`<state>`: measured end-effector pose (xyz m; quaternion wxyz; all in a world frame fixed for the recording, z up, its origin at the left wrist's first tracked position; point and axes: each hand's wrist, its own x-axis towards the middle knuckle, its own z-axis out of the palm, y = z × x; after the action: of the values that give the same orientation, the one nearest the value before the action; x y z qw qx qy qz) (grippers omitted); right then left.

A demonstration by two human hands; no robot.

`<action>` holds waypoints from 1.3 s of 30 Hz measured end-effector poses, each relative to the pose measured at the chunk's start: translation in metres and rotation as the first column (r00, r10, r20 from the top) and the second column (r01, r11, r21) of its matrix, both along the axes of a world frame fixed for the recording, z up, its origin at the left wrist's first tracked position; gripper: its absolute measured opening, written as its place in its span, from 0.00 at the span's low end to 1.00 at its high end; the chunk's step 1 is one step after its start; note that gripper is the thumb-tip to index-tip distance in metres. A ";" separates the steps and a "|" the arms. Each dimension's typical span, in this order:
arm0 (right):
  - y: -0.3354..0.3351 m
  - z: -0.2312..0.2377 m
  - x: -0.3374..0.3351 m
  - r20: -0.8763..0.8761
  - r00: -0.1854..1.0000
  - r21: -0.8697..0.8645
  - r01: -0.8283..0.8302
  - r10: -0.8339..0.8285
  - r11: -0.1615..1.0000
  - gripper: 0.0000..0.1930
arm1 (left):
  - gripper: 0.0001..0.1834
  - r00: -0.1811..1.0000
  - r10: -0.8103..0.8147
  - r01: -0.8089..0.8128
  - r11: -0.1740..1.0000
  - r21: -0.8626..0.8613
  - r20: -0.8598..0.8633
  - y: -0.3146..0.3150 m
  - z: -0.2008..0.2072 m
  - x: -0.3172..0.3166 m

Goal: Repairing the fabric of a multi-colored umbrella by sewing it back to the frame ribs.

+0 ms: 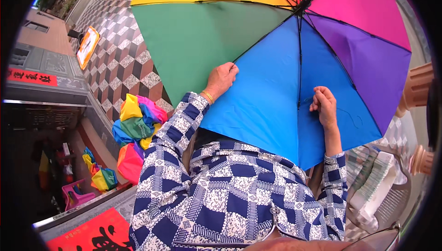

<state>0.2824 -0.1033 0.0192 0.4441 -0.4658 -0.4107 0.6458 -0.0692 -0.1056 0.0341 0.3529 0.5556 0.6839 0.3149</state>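
A multicoloured umbrella [253, 103] is spread open in front of me with its inner side and black ribs showing. My left hand [222, 81] is closed on a black umbrella rib [267, 40] at the seam between the green and blue panels. Over the blue panel, my right hand [325, 106] is closed in a pinch, beside the middle rib [300, 62]. A thin dark thread [357, 115] loops over the blue cloth beside it and seems to run from the fingers. Whether a needle is in them is too small to tell.
Several folded colourful umbrellas [136, 126] lie in a heap to my left. Another bundle [102, 177] sits near a pink plastic stool [76, 195] by the doorway. At right, a chair [393, 205] carries a white box of thin rods [375, 182]. The floor is patterned tile [124, 44].
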 end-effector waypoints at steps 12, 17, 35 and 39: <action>0.000 0.003 0.003 0.014 1.000 -0.006 -0.003 0.004 1.000 0.07 | 0.09 0.823 0.167 0.094 0.903 0.420 -0.543 -0.009 0.001 -0.015; 0.000 0.005 0.003 0.052 0.998 0.026 -0.038 0.037 0.999 0.07 | 0.09 0.733 0.012 0.110 0.985 0.136 -0.680 -0.014 0.008 -0.023; -0.174 0.093 0.016 0.773 0.549 0.016 -0.519 0.318 0.855 0.06 | 0.08 0.655 -0.235 0.264 0.962 -0.074 -0.718 0.010 0.002 -0.024; -0.170 0.092 0.012 0.847 0.426 -0.070 -0.505 0.318 0.860 0.07 | 0.07 0.700 -0.238 0.254 0.964 -0.078 -0.673 0.010 0.000 -0.023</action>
<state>0.2947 -0.2733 0.1116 0.0639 -0.5540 -0.7335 0.3885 -0.0924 -0.0956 0.0339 0.1128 0.7216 0.6813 0.0484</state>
